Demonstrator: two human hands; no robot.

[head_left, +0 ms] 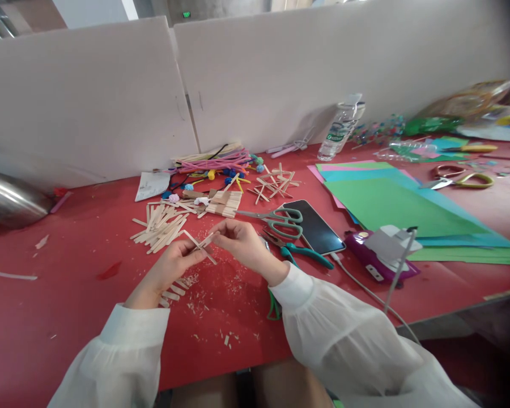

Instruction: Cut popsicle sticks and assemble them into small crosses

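Two thin wooden craft sticks [200,247] meet in a cross above the red table. My left hand [170,266] is closed around them from the left, thumb pressed near the crossing. From the right, the fingertips of my right hand [241,245] pinch the end of one stick. Loose craft sticks [164,229] lie in a pile just beyond my left hand, and a few cut pieces [174,292] lie beside that wrist. Finished-looking crossed sticks [276,184] are heaped farther back. Wood shavings [202,292] are scattered below both hands.
Grey-handled scissors [284,221], teal pliers [308,254] and a phone [314,226] lie by my right hand. A purple power strip [378,260] with a cable, coloured paper [399,198] and a water bottle [340,130] are on the right. A metal cylinder [12,198] lies left.
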